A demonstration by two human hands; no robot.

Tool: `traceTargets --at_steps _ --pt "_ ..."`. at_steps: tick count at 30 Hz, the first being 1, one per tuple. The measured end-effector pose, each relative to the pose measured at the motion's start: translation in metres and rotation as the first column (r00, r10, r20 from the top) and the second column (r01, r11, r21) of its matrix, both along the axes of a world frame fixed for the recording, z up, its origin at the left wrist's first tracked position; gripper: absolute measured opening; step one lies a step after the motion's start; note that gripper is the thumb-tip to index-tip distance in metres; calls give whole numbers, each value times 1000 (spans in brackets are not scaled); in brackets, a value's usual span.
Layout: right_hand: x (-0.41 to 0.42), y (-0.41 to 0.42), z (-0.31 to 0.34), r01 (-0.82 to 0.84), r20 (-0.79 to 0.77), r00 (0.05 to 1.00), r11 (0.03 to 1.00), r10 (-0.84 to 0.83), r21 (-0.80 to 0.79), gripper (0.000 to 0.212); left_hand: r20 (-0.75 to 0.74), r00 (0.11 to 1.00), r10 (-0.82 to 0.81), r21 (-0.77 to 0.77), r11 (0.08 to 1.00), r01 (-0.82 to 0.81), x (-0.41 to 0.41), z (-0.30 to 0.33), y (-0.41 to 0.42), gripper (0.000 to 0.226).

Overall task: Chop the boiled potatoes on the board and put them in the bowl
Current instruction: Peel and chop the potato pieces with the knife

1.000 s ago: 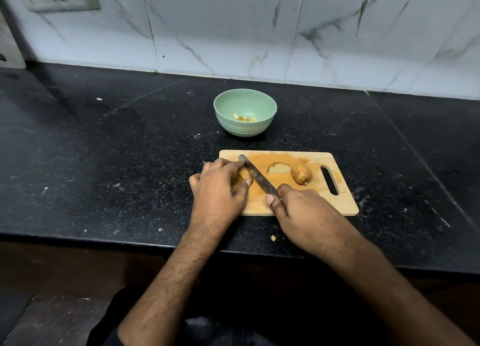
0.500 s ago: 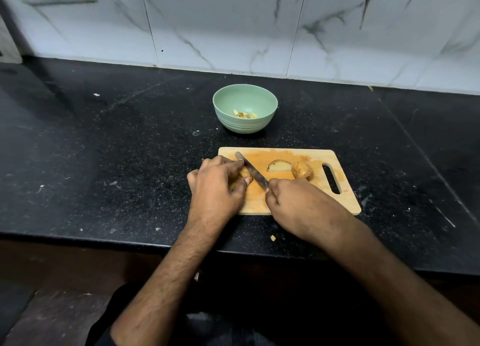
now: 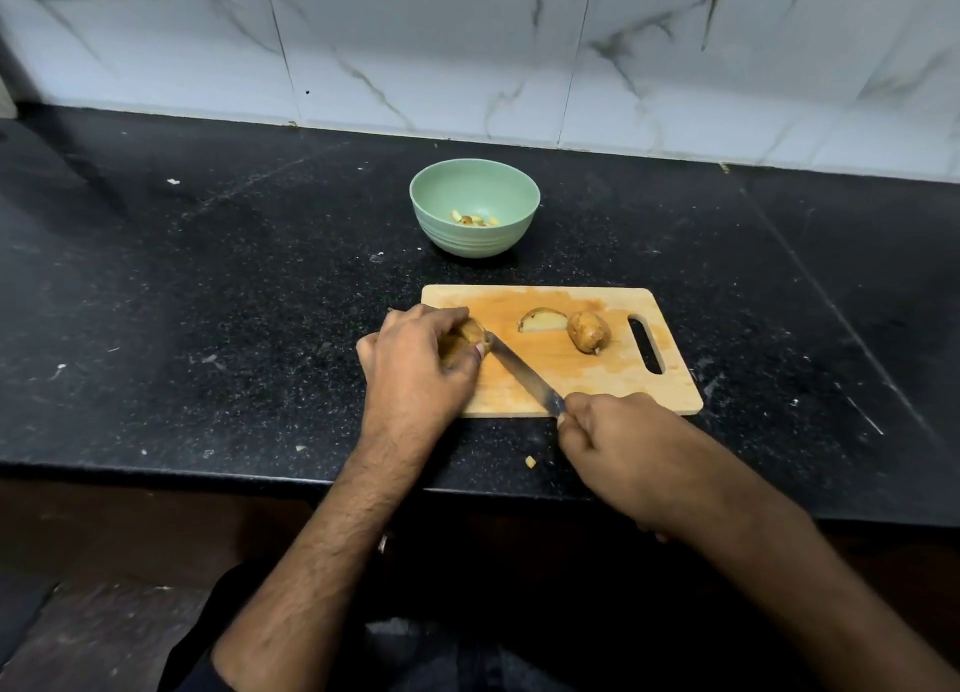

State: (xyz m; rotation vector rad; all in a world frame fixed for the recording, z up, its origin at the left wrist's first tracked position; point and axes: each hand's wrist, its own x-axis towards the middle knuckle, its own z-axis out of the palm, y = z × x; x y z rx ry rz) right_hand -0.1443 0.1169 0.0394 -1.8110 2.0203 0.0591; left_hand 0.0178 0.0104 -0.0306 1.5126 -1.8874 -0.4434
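A black counter point(image 3: 208, 327) fills mid-frame, with the wooden board point(image 3: 545, 379) at centre and the green bowl point(image 3: 475, 234) above it. The left hand point(image 3: 415, 374) is curled round a potato point(image 3: 467, 335) at the board's left end. The right hand point(image 3: 618, 452), lower right, grips the knife point(image 3: 524, 379), whose blade runs diagonally up-left to the potato beside the left fingertips. A half potato point(image 3: 543, 321) and a whole potato point(image 3: 587, 331) lie right of it.

I've drawn my right hand point(image 3: 618, 447) back toward five o'clock, off the board point(image 3: 670, 395) and past its near edge, sliding the knife point(image 3: 524, 377) with it, so more blade shows and its tip now sits beside the potato point(image 3: 470, 335) under my left hand point(image 3: 415, 364).
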Motion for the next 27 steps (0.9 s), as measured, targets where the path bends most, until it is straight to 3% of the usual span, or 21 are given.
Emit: traceTargets --at_steps 8,17,27 --pt "11 -16 7 64 48 997 980 -56 -190 22 -15 1000 16 4 1000 -16 1 -2 2 35" --pt "25 -33 -6 8 3 1000 992 -7 -127 14 -19 1000 3 15 1000 -2 3 1 2 35" --pt "35 -43 -9 -8 -121 993 991 -8 -131 28 -29 1000 11 4 1000 -11 2 -1 -1 39"
